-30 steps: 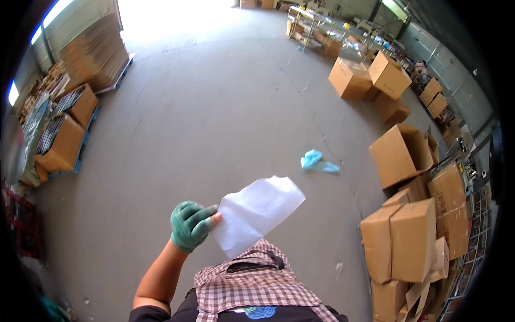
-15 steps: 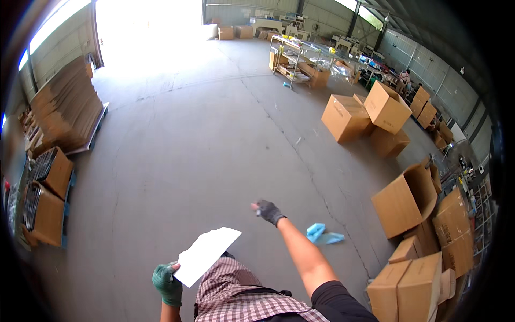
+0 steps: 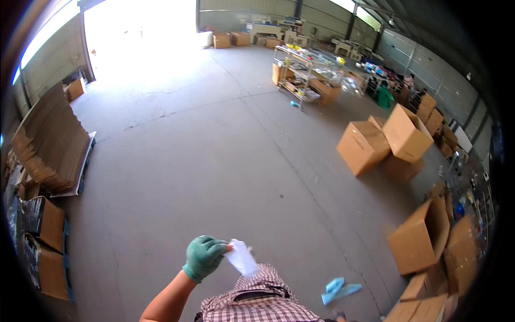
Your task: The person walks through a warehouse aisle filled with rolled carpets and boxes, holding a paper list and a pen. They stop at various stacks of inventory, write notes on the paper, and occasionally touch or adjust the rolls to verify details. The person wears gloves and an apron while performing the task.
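Note:
My left hand (image 3: 206, 256), in a green glove, is raised in front of me. Its thumb and fingers pinch a white sheet (image 3: 243, 258), which looks like paper and is seen narrow and tilted. The sheet hangs before my checked apron (image 3: 263, 298), its lower end overlapping the cloth. My right hand cannot be made out; only a small blurred dark patch shows at the lower edge, right of the apron. Crumpled light-blue plastic (image 3: 340, 290) lies on the floor to my right.
Cardboard boxes (image 3: 418, 236) line the right side, with more boxes (image 3: 365, 147) farther off. A metal cart (image 3: 298, 75) stands ahead. Stacked flat cardboard (image 3: 53, 142) and filled boxes (image 3: 51, 268) on pallets stand left. A bright doorway (image 3: 142, 37) is at the far left.
My left hand has swung up and forward with the white sheet, now seen narrower. My right hand, stretched ahead before, has dropped out of sight. The surroundings have shifted; a green-clad figure now shows far right.

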Motion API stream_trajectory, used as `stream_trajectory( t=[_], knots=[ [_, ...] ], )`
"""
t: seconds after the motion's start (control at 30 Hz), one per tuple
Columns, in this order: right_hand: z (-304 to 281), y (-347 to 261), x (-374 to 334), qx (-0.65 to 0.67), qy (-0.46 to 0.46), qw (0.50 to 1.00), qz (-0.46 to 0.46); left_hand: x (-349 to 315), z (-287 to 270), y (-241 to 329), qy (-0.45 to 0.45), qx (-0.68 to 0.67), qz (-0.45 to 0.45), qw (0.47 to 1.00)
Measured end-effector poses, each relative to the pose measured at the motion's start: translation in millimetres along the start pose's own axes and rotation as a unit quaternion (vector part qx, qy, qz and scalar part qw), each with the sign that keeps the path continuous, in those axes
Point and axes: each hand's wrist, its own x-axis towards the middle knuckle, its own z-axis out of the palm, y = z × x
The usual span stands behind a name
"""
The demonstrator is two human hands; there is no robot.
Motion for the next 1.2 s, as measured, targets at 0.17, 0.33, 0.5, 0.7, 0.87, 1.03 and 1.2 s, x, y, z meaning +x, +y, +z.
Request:
stream_trajectory(
  t=[0.17, 0.33, 0.5, 0.7, 0.87, 1.03, 1.2],
  knots=[
    [-84, -126, 105, 0.04, -0.006, 0.998, 0.043, 131, 68, -153, 0.016, 0.04, 0.012, 0.999],
    [-237, -323, 257, 0.023, 0.027, 0.998, -0.048, 213, 84, -297, 0.013, 0.093, -0.089, 0.992],
    [-462, -658, 433, 0.047, 0.191, 0.951, -0.238, 301, 84, -439, 0.056, 0.095, -0.124, 0.986],
    [-645, -1074, 429, 0.181, 0.101, 0.774, -0.599, 371, 131, -646, 0.118, 0.144, -0.246, 0.951],
    [-704, -1087, 627, -0.01, 0.302, 0.728, -0.616, 564, 167, -823, 0.081, 0.099, -0.162, 0.978],
    [-672, -953, 704, -0.078, 0.017, 0.969, -0.233, 730, 201, -972, 0.009, 0.031, -0.08, 0.996],
    [-809, -1283, 693, 0.07, -0.035, 0.943, -0.324, 866, 274, -1126, -0.065, 0.024, -0.007, 0.998]
  ],
)
